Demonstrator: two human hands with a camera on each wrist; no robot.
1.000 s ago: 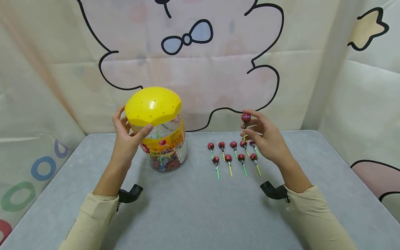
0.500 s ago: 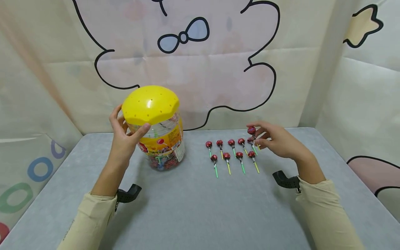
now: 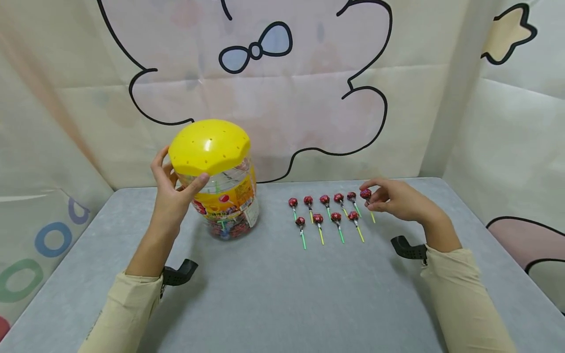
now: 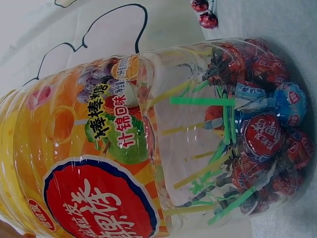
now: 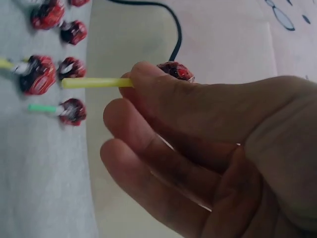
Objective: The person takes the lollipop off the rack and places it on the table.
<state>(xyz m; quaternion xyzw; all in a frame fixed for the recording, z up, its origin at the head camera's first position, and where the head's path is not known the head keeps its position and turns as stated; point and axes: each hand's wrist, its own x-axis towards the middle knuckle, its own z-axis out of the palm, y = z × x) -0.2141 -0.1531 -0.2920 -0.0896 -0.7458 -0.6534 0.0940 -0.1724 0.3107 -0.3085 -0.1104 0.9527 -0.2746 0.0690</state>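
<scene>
My left hand (image 3: 172,196) grips the upper part of a clear plastic jar (image 3: 227,196) with a yellow lid (image 3: 209,147), thumb in front and fingers round the far side. Wrapped lollipops, mostly red and one blue (image 4: 291,105), fill the bottom of the jar in the left wrist view. At the right end of the back row, my right hand (image 3: 401,200) pinches a red-wrapped lollipop (image 3: 366,194) with a yellow stick (image 5: 96,83). Its head is partly hidden behind the thumb in the right wrist view. Beside it lie two rows of similar lollipops (image 3: 336,217).
A grey table (image 3: 282,294) spreads beneath everything. Behind it hangs a pale curtain (image 3: 273,113) with a cartoon drawing. Black wrist mounts (image 3: 408,248) stick out from both sleeves.
My right hand has moved right and down, carrying the lollipop from above the back row to its right end, near the table. The left hand keeps its grip on the jar.
</scene>
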